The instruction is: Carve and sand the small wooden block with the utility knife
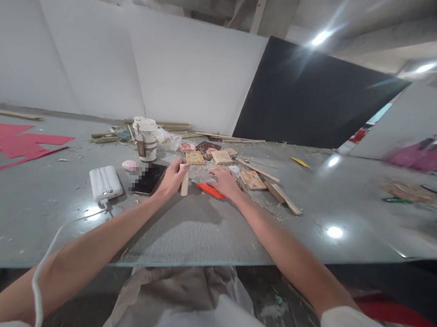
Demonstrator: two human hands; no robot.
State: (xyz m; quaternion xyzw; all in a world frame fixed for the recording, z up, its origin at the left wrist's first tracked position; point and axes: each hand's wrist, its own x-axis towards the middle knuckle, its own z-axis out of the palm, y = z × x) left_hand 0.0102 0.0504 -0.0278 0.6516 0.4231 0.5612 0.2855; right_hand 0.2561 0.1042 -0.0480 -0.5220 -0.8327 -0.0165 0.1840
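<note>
My left hand is closed around a short, pale strip of wood, which stands out below the fingers just above the table. My right hand lies low over the clutter, fingers apart, on or just above some clear plastic and wood shavings. Right below it is an orange, ridged object like a cutter handle; whether the hand touches it I cannot tell. Beyond both hands lie several square wooden pieces, among them a plain pale one and a yellow patterned one. Another orange-and-white patterned piece is right of my right hand.
A dark phone, a white power bank with a cable, and a lidded cup stand left. Wooden strips and a yellow cutter lie right. Red sheets are far left. The glossy table ends near my lap.
</note>
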